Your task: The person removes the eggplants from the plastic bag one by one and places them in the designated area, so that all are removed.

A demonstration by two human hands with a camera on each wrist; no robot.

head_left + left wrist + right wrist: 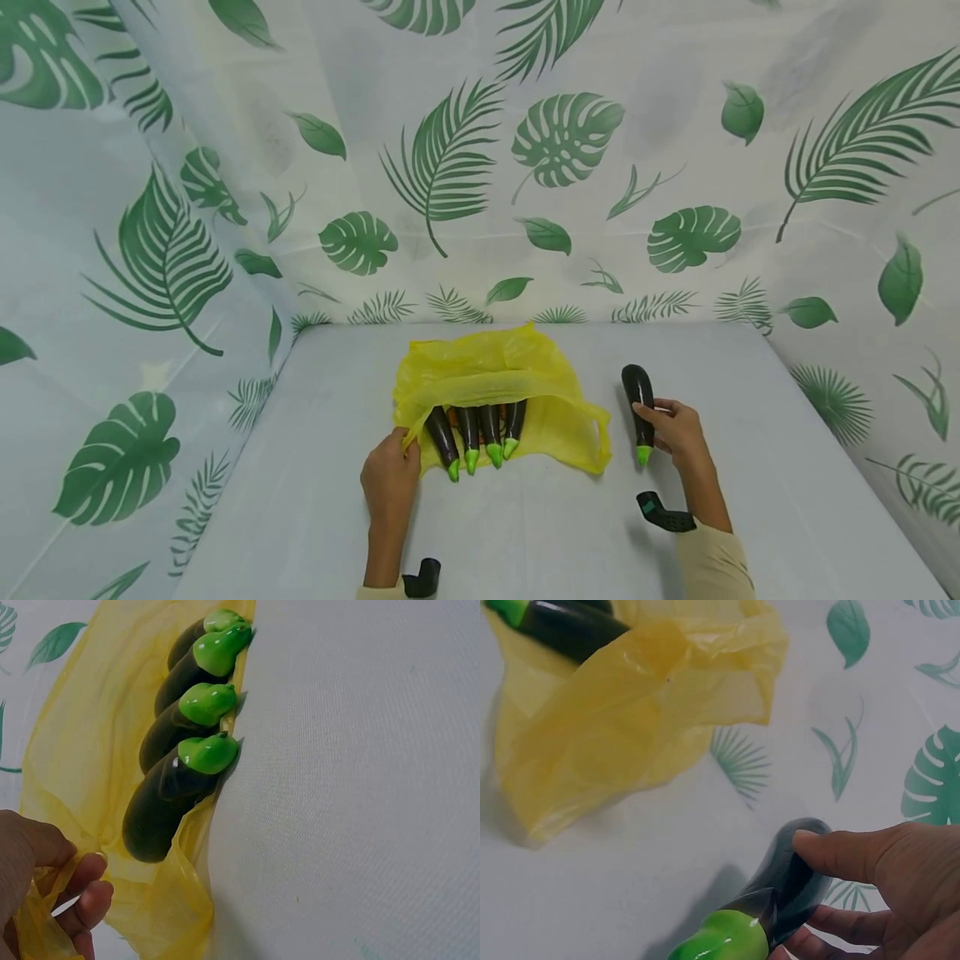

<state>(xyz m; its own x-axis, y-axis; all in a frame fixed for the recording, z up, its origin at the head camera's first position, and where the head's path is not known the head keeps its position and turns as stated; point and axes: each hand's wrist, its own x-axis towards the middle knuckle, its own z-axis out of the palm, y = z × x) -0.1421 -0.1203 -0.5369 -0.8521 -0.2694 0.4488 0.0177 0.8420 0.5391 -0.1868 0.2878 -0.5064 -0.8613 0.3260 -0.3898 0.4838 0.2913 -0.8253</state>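
Two hands (392, 473) (680, 429) pinch, left a crinkled yellow bag (491, 362), right a glossy black, green-tipped eggplant (637, 388).

Yellow bag (487, 358): thin, crinkled, see-through plastic, mouth facing me, near edge pinched in my left hand (392, 475), a handle loop on the side toward my right hand (678, 429).
Four eggplants (491, 427): glossy, near-black, side by side in the bag's mouth, right of my left hand, green stem ends toward me.
Single eggplant (640, 392): same colours, outside the bag, gripped in my right hand, green end toward me.
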